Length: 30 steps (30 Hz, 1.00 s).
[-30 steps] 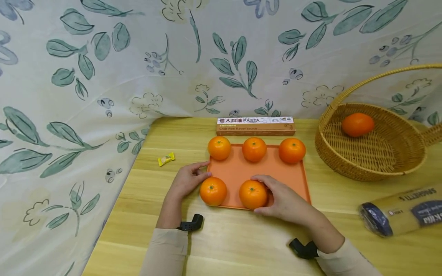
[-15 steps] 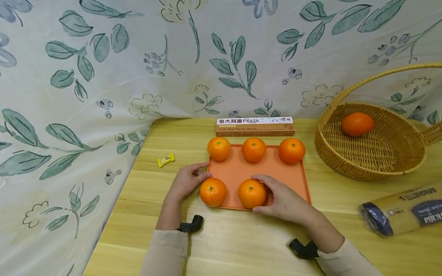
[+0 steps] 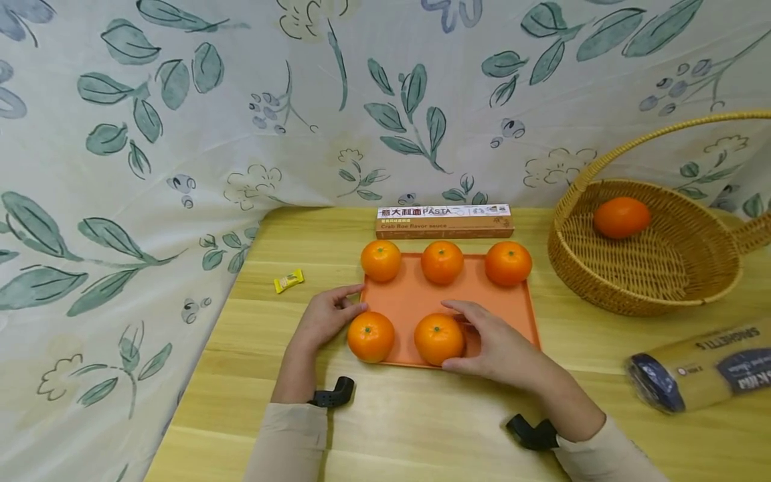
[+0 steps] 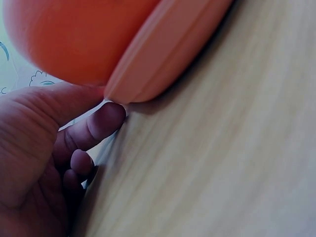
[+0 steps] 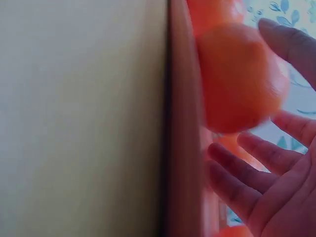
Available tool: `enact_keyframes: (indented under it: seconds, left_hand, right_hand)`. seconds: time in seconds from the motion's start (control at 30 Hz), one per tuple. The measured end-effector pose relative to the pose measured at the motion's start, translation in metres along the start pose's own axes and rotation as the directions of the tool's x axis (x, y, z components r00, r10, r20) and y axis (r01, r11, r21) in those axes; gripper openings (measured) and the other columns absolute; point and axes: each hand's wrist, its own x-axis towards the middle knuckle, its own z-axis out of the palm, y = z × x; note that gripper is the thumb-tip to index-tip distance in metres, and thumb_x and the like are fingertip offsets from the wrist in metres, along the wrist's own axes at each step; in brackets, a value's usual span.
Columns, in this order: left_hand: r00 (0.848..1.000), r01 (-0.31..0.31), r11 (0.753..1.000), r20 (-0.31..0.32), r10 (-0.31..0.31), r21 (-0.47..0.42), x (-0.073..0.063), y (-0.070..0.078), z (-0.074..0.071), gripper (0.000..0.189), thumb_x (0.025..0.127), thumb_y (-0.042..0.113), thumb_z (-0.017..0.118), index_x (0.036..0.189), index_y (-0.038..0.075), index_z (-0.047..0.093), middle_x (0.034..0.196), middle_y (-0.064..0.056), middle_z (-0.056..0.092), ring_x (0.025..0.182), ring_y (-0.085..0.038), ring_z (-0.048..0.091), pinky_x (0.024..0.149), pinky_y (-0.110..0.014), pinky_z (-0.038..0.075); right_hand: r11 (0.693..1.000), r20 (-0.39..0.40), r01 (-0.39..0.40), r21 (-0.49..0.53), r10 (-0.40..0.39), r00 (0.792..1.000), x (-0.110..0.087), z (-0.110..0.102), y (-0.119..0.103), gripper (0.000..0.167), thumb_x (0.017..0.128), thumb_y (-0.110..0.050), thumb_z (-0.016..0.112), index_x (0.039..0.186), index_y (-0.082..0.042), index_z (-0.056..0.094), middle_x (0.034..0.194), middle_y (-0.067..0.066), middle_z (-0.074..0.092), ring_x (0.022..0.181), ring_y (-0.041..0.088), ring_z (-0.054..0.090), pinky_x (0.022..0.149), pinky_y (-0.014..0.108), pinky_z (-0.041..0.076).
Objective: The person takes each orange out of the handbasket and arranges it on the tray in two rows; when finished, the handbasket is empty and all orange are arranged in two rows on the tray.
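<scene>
An orange tray point(image 3: 415, 294) lies on the table with several oranges on it: three along its far edge, a front left orange point(image 3: 371, 337) and a front middle orange point(image 3: 438, 339). My left hand point(image 3: 328, 318) holds the tray's left rim; in the left wrist view the thumb point(image 4: 81, 101) lies at the rim's top and a fingertip is just under it. My right hand point(image 3: 496, 345) curves loosely around the right side of the front middle orange, fingers spread. A gap shows between its fingers point(image 5: 276, 153) and that orange in the right wrist view.
Behind the tray stands a pasta box point(image 3: 444, 222). A wicker basket point(image 3: 644, 301) with a tall handle holds one orange-red fruit point(image 3: 622, 217) at the right. A spaghetti pack point(image 3: 699, 368) lies in front of it. A yellow wrapped candy point(image 3: 289, 281) is left of the tray.
My right hand's fingers have opened and eased off the front middle orange, which has shifted slightly left. My left hand has stayed at the tray's rim.
</scene>
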Motion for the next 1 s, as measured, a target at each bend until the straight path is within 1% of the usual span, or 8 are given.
enact_keyframes:
  seconds: [0.17, 0.27, 0.37, 0.47, 0.53, 0.67, 0.77, 1.0]
  left_hand:
    - [1.0, -0.006, 1.0, 0.0, 0.006, -0.001, 0.002, 0.001, 0.003, 0.044, 0.092, 0.036, 0.077, 0.134, 0.027, 0.069, 0.082, -0.001, 0.068, 0.073, -0.016, 0.054, 0.072, -0.03, 0.043]
    - [1.0, -0.004, 1.0, 0.0, 0.004, 0.004, 0.001, 0.001, 0.004, 0.044, 0.092, 0.036, 0.077, 0.134, 0.027, 0.069, 0.085, 0.0, 0.069, 0.074, -0.016, 0.055, 0.073, -0.03, 0.043]
    - [1.0, 0.009, 1.0, -0.003, -0.009, 0.009, 0.0, 0.001, 0.003, 0.044, 0.092, 0.038, 0.077, 0.134, 0.027, 0.07, 0.087, 0.0, 0.069, 0.076, -0.017, 0.056, 0.074, -0.03, 0.044]
    - [1.0, 0.019, 1.0, -0.004, -0.019, 0.015, -0.001, 0.001, 0.001, 0.045, 0.091, 0.039, 0.077, 0.134, 0.029, 0.07, 0.086, 0.0, 0.069, 0.076, -0.018, 0.056, 0.074, -0.031, 0.044]
    - [1.0, 0.021, 1.0, -0.003, -0.021, 0.014, -0.002, 0.001, 0.0, 0.045, 0.091, 0.039, 0.077, 0.134, 0.029, 0.069, 0.084, 0.0, 0.068, 0.075, -0.018, 0.055, 0.073, -0.03, 0.043]
    - [1.0, 0.019, 1.0, -0.008, -0.019, 0.014, -0.002, 0.0, 0.0, 0.046, 0.091, 0.039, 0.078, 0.135, 0.028, 0.069, 0.083, -0.001, 0.066, 0.073, -0.017, 0.053, 0.07, -0.03, 0.042]
    - [1.0, 0.019, 1.0, -0.01, -0.018, 0.018, -0.002, 0.0, 0.0, 0.046, 0.091, 0.04, 0.078, 0.135, 0.028, 0.069, 0.082, -0.001, 0.065, 0.072, -0.017, 0.053, 0.069, -0.029, 0.041]
    - [1.0, 0.009, 1.0, -0.007, -0.009, 0.016, -0.001, -0.001, 0.002, 0.046, 0.091, 0.039, 0.078, 0.135, 0.028, 0.069, 0.079, -0.001, 0.063, 0.07, -0.017, 0.051, 0.066, -0.028, 0.04]
  right_hand:
    - [0.996, -0.074, -0.051, 0.074, 0.057, 0.996, -0.007, -0.026, -0.002, 0.084, 0.086, -0.043, 0.083, 0.153, -0.017, 0.04, 0.148, 0.017, 0.052, 0.13, 0.042, 0.058, 0.106, 0.058, 0.047]
    - [0.995, -0.128, -0.07, 0.068, 0.078, 0.989, -0.01, -0.043, -0.002, 0.076, 0.091, -0.04, 0.077, 0.153, -0.015, 0.041, 0.151, 0.016, 0.048, 0.133, 0.042, 0.053, 0.107, 0.06, 0.045]
    - [0.997, -0.176, -0.075, 0.008, 0.075, 0.982, -0.013, -0.057, 0.001, 0.07, 0.094, -0.036, 0.075, 0.151, -0.011, 0.044, 0.15, 0.016, 0.048, 0.132, 0.042, 0.053, 0.105, 0.061, 0.046]
    - [0.992, -0.222, -0.076, -0.101, 0.052, 0.974, -0.017, -0.07, 0.006, 0.067, 0.093, -0.032, 0.076, 0.148, -0.007, 0.048, 0.148, 0.018, 0.049, 0.125, 0.045, 0.056, 0.098, 0.062, 0.05]
    - [0.979, -0.25, -0.087, -0.186, 0.039, 0.967, -0.02, -0.081, 0.011, 0.066, 0.092, -0.031, 0.078, 0.147, -0.006, 0.05, 0.147, 0.02, 0.051, 0.121, 0.045, 0.058, 0.093, 0.064, 0.051]
    - [0.936, -0.256, -0.174, -0.305, 0.095, 0.962, -0.026, -0.11, 0.02, 0.069, 0.093, -0.039, 0.075, 0.148, -0.007, 0.048, 0.149, 0.023, 0.048, 0.128, 0.049, 0.052, 0.097, 0.071, 0.043]
    - [0.906, -0.268, -0.232, -0.354, 0.139, 0.953, -0.029, -0.131, 0.032, 0.07, 0.094, -0.042, 0.073, 0.148, -0.006, 0.047, 0.149, 0.026, 0.045, 0.135, 0.051, 0.043, 0.103, 0.073, 0.036]
    - [0.855, -0.279, -0.282, -0.434, 0.17, 0.945, -0.027, -0.172, 0.069, 0.075, 0.095, -0.044, 0.071, 0.148, 0.0, 0.043, 0.147, 0.034, 0.04, 0.132, 0.055, 0.038, 0.101, 0.075, 0.034]
